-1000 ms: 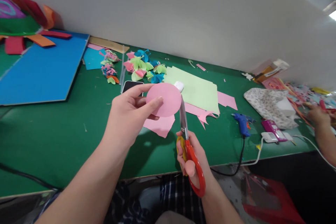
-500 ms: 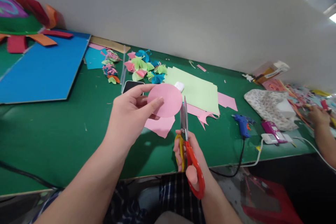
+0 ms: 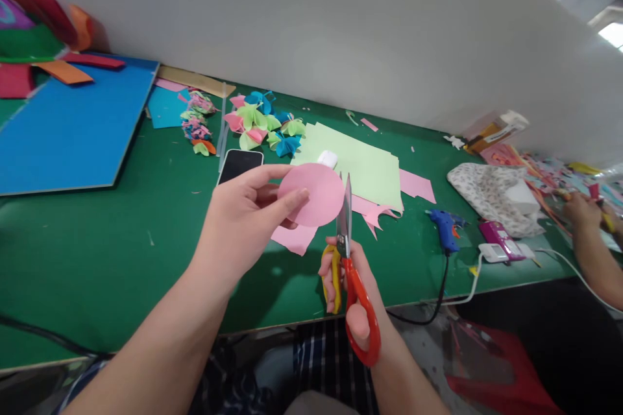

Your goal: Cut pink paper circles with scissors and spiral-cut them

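My left hand pinches a round pink paper disc between thumb and fingers, holding it up over the green table. My right hand grips red-and-yellow scissors by their handles. The blades point upward and touch the disc's right edge. Below the disc a pink paper scrap lies on the table. A dark phone lies just beyond my left hand.
Light green sheets with a white eraser and pink offcuts lie behind. Folded paper flowers, a blue board, a blue glue gun, a patterned cloth. Another person's hand works at the far right. White wall behind.
The scissors have slid back toward me a little along the disc's right edge, and the handles have opened slightly. The view has shifted a bit to the right.
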